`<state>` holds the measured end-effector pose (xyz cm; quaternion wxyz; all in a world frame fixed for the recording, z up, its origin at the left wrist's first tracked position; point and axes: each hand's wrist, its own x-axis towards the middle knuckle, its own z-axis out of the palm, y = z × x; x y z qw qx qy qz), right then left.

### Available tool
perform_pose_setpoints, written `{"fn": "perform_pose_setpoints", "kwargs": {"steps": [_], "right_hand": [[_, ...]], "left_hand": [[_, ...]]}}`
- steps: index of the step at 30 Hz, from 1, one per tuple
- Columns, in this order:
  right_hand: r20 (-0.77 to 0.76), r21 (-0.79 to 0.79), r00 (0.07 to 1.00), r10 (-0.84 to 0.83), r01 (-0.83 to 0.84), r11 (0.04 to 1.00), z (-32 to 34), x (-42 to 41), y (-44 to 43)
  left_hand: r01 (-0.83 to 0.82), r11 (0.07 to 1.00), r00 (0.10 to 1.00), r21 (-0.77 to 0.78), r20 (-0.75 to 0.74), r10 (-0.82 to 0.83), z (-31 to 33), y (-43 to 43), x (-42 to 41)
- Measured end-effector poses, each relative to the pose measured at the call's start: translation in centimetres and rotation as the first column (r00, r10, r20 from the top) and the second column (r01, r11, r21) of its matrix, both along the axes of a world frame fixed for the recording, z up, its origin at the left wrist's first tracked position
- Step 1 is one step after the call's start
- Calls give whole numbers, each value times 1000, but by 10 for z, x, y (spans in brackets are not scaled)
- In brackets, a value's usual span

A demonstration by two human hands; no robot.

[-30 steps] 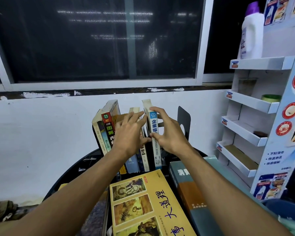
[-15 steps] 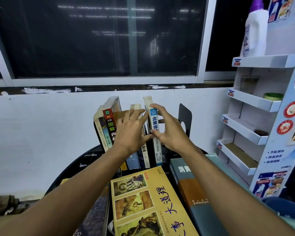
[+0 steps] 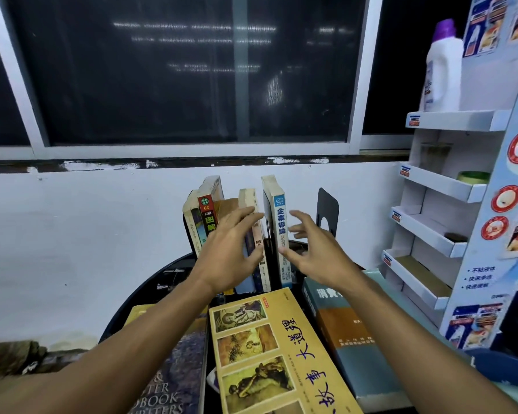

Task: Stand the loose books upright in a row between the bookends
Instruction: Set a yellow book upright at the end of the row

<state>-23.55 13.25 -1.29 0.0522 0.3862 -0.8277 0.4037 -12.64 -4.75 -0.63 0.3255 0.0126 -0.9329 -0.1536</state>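
Several books stand upright in a row at the back of a round black table (image 3: 150,289); the rightmost has a blue-and-white spine (image 3: 280,222), and a red-spined book (image 3: 206,215) leans at the left. A black bookend (image 3: 328,215) stands to the right, with a gap between it and the row. My left hand (image 3: 232,251) rests flat against the middle spines, fingers spread. My right hand (image 3: 311,249) hovers open just right of the blue-spined book, holding nothing. A yellow book (image 3: 278,354), a grey-and-orange book (image 3: 350,336) and a dark book (image 3: 174,380) lie flat in front.
A white cardboard display shelf (image 3: 449,186) stands at the right, with a white bottle (image 3: 441,70) with a purple cap on top. A white wall and a dark window lie behind the table.
My right hand has let go of the blue-spined book and drawn back to the right with fingers apart. The left hand has slid slightly along the spines. The row stands straighter.
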Motion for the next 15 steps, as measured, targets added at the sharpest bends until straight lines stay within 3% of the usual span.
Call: {"fn": "perform_pose_setpoints", "kwargs": {"steps": [6, 15], "right_hand": [[-47, 198, 999, -1, 10, 980, -20, 26, 31], [-30, 471, 999, 18, -1, 882, -36, 65, 60]], "left_hand": [[-54, 993, 983, 107, 182, 34, -18, 3, 58], [-172, 985, 867, 17, 477, 143, -44, 13, 124]]}}
